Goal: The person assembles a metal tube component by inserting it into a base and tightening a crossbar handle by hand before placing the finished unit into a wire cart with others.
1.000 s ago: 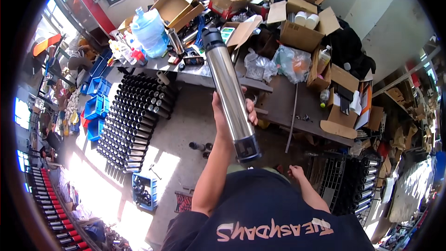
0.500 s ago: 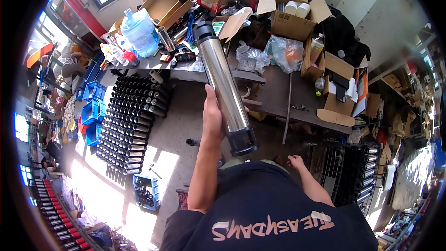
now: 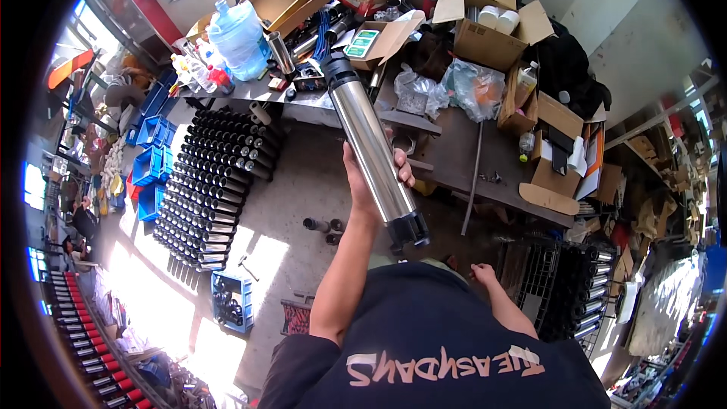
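My left hand (image 3: 365,182) is wrapped round a long shiny metal cylinder (image 3: 371,153) with black end caps. The cylinder is held up at a tilt in front of me, its far end overlapping the view of the workbench. Its near black end, which has notched edges, points down toward my shirt. My fingertips show on the cylinder's right side. Low beside my body, my right hand (image 3: 482,273) hangs apart from the cylinder with its fingers curled in, and nothing shows in it.
A cluttered workbench (image 3: 500,174) carries cardboard boxes, bags and a blue water jug (image 3: 238,42). To the left stand rows of black-topped tubes (image 3: 216,182) and blue crates (image 3: 151,167). A parts crate (image 3: 232,301) sits on the floor. At right is a wire rack (image 3: 545,276).
The cylinder has tipped and turned in my left hand, its black lower end now showing notches. More of my left fingers show. My right hand has dropped slightly.
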Motion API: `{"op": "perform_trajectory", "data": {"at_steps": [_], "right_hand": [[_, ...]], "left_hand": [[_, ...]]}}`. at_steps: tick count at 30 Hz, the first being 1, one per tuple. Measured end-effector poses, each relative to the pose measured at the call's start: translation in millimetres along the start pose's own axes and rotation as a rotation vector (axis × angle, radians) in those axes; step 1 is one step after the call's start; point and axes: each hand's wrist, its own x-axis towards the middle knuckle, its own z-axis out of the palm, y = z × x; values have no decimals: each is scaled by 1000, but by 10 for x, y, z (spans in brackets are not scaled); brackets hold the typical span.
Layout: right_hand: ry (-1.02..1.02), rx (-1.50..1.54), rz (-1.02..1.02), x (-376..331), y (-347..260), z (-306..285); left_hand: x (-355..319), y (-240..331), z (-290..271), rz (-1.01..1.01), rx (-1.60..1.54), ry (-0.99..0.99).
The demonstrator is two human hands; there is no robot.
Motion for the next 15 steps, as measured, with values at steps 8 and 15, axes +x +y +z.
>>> {"op": "perform_trajectory", "data": {"at_steps": [8,15], "right_hand": [[20,191,-31,135,-415,32],[310,197,-249,493,-1154,-47]], "left_hand": [[-35,192,396,-85,417,339],[7,149,408,-123,316,272]]}}
